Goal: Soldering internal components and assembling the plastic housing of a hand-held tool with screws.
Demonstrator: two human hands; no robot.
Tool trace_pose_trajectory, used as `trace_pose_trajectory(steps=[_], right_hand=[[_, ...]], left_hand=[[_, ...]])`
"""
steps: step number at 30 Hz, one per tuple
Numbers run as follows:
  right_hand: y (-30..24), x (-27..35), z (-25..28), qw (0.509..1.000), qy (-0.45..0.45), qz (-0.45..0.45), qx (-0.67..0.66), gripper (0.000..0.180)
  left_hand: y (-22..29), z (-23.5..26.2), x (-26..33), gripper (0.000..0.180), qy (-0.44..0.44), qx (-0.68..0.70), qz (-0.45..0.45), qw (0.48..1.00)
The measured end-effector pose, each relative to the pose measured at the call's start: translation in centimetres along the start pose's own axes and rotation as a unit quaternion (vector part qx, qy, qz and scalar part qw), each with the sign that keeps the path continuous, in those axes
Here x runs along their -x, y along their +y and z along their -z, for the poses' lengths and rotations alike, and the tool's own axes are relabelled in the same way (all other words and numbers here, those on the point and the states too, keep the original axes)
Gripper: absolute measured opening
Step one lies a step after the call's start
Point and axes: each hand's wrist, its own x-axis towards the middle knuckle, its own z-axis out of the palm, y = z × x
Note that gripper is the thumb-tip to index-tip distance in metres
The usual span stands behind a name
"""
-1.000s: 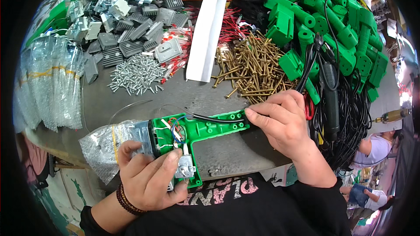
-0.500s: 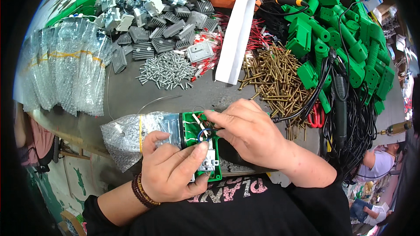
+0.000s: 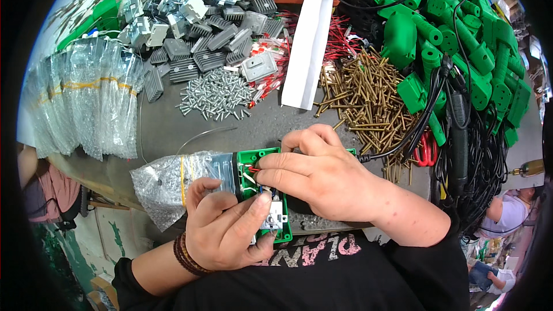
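Note:
An open green plastic housing (image 3: 287,231) lies in front of me at the table's near edge, with a bubble-wrapped end (image 3: 164,181) on its left. My left hand (image 3: 230,227) grips the housing from the left and below, its thumb across a metal-and-white switch unit (image 3: 273,217) seated inside. From the right, my right hand (image 3: 322,173) reaches over the housing, fingertips bunched on the thin wires (image 3: 251,169) in its upper part. Red and white wire ends show beside those fingertips; the rest is covered by the fingers.
Beyond the hands are piles of silver screws (image 3: 213,95), grey heat sinks (image 3: 184,71) and long brass screws (image 3: 374,101). A white paper strip (image 3: 308,46) lies between them. Bubble-wrap sleeves (image 3: 92,98) lie left; green housings (image 3: 455,29) and black cables (image 3: 481,155) crowd the right.
My right hand has moved left and deeper over the housing, its fingers now covering more of the wires. The left hand keeps its grip. The whole view has shifted slightly.

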Motion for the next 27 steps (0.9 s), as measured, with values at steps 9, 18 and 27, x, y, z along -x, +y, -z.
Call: trace_pose_trajectory(steps=[9,18,27], right_hand=[[-0.2,0.3,-0.4,0.994,0.042,-0.083,-0.053,0.018],[0.2,0.6,-0.6,0.989,0.108,-0.086,-0.061,0.022],[0.2,0.1,-0.4,0.981,0.072,-0.161,-0.086,0.012]], left_hand=[[-0.5,0.4,-1.3,0.055,-0.053,-0.032,-0.008,0.998],[-0.7,0.5,-1.4,0.062,-0.079,-0.030,-0.006,0.996],[-0.7,0.4,-1.4,0.064,-0.087,-0.034,-0.003,0.996]])
